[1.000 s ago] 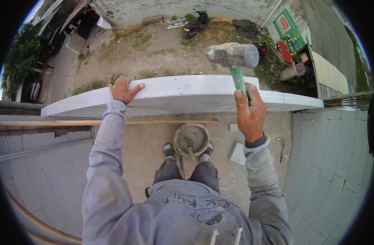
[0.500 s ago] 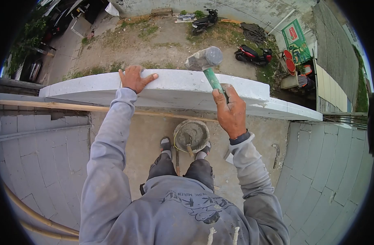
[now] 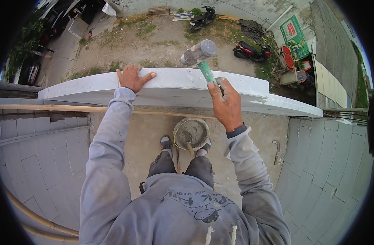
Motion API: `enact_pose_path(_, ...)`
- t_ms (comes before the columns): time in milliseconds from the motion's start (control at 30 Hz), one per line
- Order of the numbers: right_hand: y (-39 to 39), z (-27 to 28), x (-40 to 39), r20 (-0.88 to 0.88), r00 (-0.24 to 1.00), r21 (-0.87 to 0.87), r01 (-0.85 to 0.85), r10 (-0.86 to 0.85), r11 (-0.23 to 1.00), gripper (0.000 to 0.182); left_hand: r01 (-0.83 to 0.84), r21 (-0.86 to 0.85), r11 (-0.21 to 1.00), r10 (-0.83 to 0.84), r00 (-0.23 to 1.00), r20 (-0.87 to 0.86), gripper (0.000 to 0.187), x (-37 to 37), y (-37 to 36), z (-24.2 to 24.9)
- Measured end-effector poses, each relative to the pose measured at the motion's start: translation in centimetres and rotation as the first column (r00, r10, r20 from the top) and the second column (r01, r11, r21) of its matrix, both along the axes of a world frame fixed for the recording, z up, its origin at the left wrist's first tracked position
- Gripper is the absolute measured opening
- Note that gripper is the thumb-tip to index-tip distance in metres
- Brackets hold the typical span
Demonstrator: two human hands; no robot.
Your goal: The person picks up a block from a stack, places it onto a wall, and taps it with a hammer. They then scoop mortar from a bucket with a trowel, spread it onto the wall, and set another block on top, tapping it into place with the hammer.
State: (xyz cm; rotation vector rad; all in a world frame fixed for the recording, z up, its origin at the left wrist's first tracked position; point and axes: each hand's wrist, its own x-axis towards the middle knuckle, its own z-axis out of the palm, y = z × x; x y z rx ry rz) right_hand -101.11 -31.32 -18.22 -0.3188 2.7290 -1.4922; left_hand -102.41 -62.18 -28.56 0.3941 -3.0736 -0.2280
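Observation:
My right hand (image 3: pixel 227 104) is wrapped round the green handle of a mallet (image 3: pixel 206 72). The mallet's grey, worn head is raised above the top edge of a white block wall (image 3: pixel 177 78). On that same top edge, further left, lies my left hand (image 3: pixel 134 78), its thumb spread to the right and its fingers over the far side. It holds nothing. Below the wall, between my feet, stands a bucket (image 3: pixel 178 136) of wet grey mortar with a trowel (image 3: pixel 189 143) standing in it.
A long wooden strip (image 3: pixel 73 108) crosses on the near side of the wall. Grey block walls rise at left and right. A curved tool (image 3: pixel 276 152) lies on the floor at right. Beyond the wall are two motorbikes (image 3: pixel 251 52) and a green banner (image 3: pixel 294 38).
The mallet and my right hand have shifted slightly left and up. My left hand stays on the wall's top edge, almost unmoved.

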Motion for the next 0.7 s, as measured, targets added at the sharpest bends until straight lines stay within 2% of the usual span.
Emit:
enact_pose_path(33,0.0,0.8,0.0,0.003,1.0,-0.074,0.005,-0.004,0.997,0.026,-0.012,0.007,1.0,0.011,0.999,0.037,0.077,-0.1,0.0,0.2)
enact_pose_path(67,0.1,0.7,0.1,0.0,1.0,-0.075,0.005,-0.005,0.997,0.026,-0.023,0.013,1.0,0.023,0.997,0.069,0.078,-0.3,0.0,0.5)
enact_pose_path(167,0.9,-2.0,-0.1,-0.08,0.994,-0.063,0.066,-0.071,0.996,0.029,0.009,-0.017,1.0,-0.009,1.0,-0.01,0.076,-0.2,0.0,0.1)
enact_pose_path(233,2.7,-6.5,-0.1,0.064,0.997,0.267,0.031,-0.049,0.963,0.03,0.006,-0.012,1.0,-0.006,1.0,0.007,0.076,-0.3,-0.1,0.2)
enact_pose_path(267,3.5,-7.0,0.7,0.065,0.994,0.28,0.068,-0.089,0.958,0.03,-0.009,-0.011,1.0,0.009,0.999,0.031,0.076,-0.3,0.0,0.0)
enact_pose_path(333,4.2,-7.2,1.1,0.058,0.991,0.124,0.113,-0.121,0.986,0.034,-0.008,-0.022,1.0,0.008,1.0,0.002,0.076,-0.4,-0.3,-0.7)
enact_pose_path(367,5.2,-7.0,2.1,0.067,0.984,0.13,0.155,-0.165,0.979,0.034,-0.002,-0.018,1.0,0.002,1.0,0.015,0.078,-0.3,-0.5,-0.9)
enact_pose_path(433,7.6,-6.3,3.8,0.254,0.958,-0.146,0.176,-0.135,0.974,0.036,-0.006,-0.016,1.0,0.007,0.999,0.053,0.078,-0.5,-0.6,-1.0)
enact_pose_path(467,9.6,-6.3,4.7,0.255,0.953,-0.14,0.205,-0.165,0.969,0.036,-0.013,-0.019,1.0,0.014,0.997,0.08,0.077,-0.6,-0.6,-0.8)
enact_pose_path(533,14.8,-6.1,6.6,0.18,0.982,-0.089,0.074,-0.057,0.993,0.038,-0.018,-0.027,0.999,0.021,0.993,0.117,0.076,-0.9,-0.5,-0.6)
enact_pose_path(600,20.4,-8.0,8.3,0.396,0.916,0.038,0.055,-0.065,0.998,0.038,-0.034,-0.203,0.979,0.023,0.998,-0.055,0.071,-0.1,-0.5,-1.9)
enact_pose_path(633,23.5,-11.1,8.8,0.501,0.863,0.127,0.001,-0.065,0.992,0.039,-0.067,-0.198,0.978,0.058,0.997,-0.053,0.071,0.4,0.9,-1.9)
enact_pose_path(700,28.7,-17.2,9.7,0.527,0.85,0.213,-0.11,-0.019,0.971,0.04,-0.293,-0.12,0.949,0.212,0.869,-0.447,0.069,3.2,3.7,-1.3)
